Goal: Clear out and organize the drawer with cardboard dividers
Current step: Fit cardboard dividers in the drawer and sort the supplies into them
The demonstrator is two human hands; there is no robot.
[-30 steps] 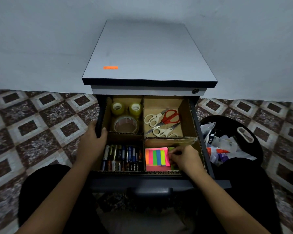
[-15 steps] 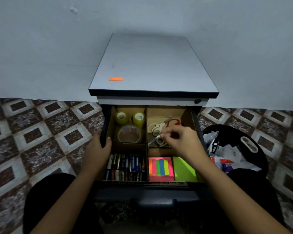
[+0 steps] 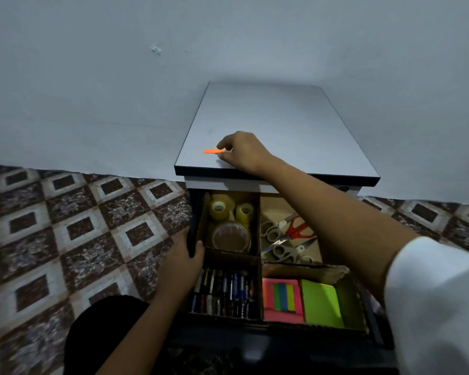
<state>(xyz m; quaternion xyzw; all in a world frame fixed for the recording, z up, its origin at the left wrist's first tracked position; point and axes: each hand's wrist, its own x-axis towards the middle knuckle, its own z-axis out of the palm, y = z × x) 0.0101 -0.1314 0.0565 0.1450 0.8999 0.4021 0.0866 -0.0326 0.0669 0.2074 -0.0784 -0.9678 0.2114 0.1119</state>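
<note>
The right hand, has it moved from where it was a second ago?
Yes. The right hand went from the drawer's sticky notes up onto the cabinet top, pinching the orange strip.

No text, label or number is legible anywhere.

Patterned brown-and-white tiled floor [image 3: 79, 234] below a plain grey wall [image 3: 92, 90].

The cabinet top [image 3: 282, 131] is showing pale grey with a black edge, an orange strip [image 3: 213, 151] lying on it. The floor tiles [image 3: 79, 231] are showing brown-and-white diamonds. In the brown cardboard dividers [image 3: 259, 239], scissors [image 3: 298, 230] are showing red handles, sticky notes [image 3: 321, 303] are glowing lime beside a pink pad [image 3: 280, 313], and tape rolls [image 3: 220, 211] are showing yellow.
</note>
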